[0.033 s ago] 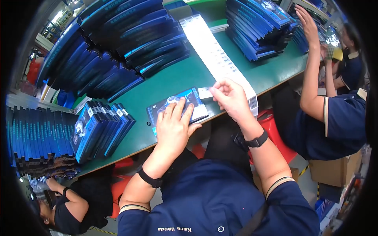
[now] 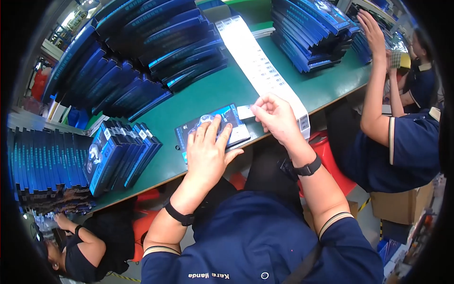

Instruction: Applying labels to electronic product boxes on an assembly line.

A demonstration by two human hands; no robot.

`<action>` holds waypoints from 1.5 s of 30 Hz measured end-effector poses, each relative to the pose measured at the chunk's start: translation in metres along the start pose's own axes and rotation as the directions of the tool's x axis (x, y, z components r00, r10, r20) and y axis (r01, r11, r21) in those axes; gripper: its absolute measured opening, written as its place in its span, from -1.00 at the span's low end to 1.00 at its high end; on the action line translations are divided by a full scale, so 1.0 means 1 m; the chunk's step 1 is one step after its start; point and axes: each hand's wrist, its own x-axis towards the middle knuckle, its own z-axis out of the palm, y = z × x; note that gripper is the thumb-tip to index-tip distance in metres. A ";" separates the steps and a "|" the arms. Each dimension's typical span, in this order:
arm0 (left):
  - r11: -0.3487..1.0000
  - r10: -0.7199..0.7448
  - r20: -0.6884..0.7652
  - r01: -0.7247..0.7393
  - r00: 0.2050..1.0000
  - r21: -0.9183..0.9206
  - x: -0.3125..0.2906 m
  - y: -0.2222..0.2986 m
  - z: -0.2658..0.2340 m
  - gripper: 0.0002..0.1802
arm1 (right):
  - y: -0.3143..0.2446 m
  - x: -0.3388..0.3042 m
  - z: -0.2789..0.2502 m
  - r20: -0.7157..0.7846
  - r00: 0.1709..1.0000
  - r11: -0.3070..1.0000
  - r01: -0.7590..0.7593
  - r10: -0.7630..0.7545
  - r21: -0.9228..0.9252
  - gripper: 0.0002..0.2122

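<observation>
A flat dark blue box (image 2: 228,115) with a printed picture lies on the green table near its front edge. My left hand (image 2: 208,144) rests flat on top of it, fingers stretched out and apart. Beside the box's right end, my right hand (image 2: 274,116) pinches a small white label (image 2: 245,112) between thumb and forefinger. The label reaches to the box's upper right corner; whether it touches the box I cannot tell. Beyond my right hand, a long white strip of labels (image 2: 257,61) runs across the table, its near end hanging at the edge.
Large piles of blue boxes (image 2: 156,42) stand at the back left, with another stack (image 2: 307,35) at the back right. Several labelled boxes (image 2: 125,151) stand upright at left. A co-worker's arm (image 2: 376,85) is raised at right; another person (image 2: 90,241) sits lower left. The green table (image 2: 203,94) lies between.
My hands hold almost the same place, left on the box and right on the label. The co-worker's raised hand at right has shifted slightly.
</observation>
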 end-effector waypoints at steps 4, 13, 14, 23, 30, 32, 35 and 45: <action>0.988 -0.058 0.006 0.058 0.998 -0.141 0.004 -0.010 -0.001 -0.26 | 0.006 0.003 -0.004 0.084 0.994 0.997 -0.068 0.070 -0.027 -0.89; 0.978 -0.049 0.061 0.061 0.997 -0.201 0.010 -0.021 0.000 -0.22 | 0.002 0.007 -0.002 0.086 0.990 0.989 -0.105 0.114 -0.106 -0.90; 0.976 -0.044 0.068 0.058 0.997 -0.211 0.011 -0.021 0.000 -0.22 | 0.002 0.007 -0.002 0.079 0.990 0.988 -0.104 0.113 -0.113 -0.91; 0.980 0.008 0.166 0.025 0.986 -0.196 0.019 -0.019 0.007 -0.24 | 0.005 0.006 0.000 0.064 0.996 0.944 -0.042 0.066 -0.327 -0.88; 0.955 -0.005 0.057 0.022 0.998 -0.296 0.008 -0.012 -0.015 -0.37 | -0.013 -0.007 0.003 -0.030 0.993 0.883 0.088 -0.115 -0.461 -0.61; 0.954 -0.011 0.020 0.016 1.000 -0.299 0.007 -0.009 -0.022 -0.37 | -0.024 -0.013 0.011 0.050 0.992 0.985 0.123 -0.118 -0.122 -0.66; 0.941 -0.040 -0.061 0.017 0.997 -0.338 0.002 -0.004 -0.035 -0.37 | -0.021 -0.020 0.035 0.057 0.989 0.960 0.118 -0.137 0.252 -0.75; 0.904 -0.034 -0.098 -0.012 0.995 -0.427 -0.016 0.006 -0.086 -0.35 | -0.016 -0.068 0.091 0.633 0.770 0.546 -0.563 0.075 0.621 -0.41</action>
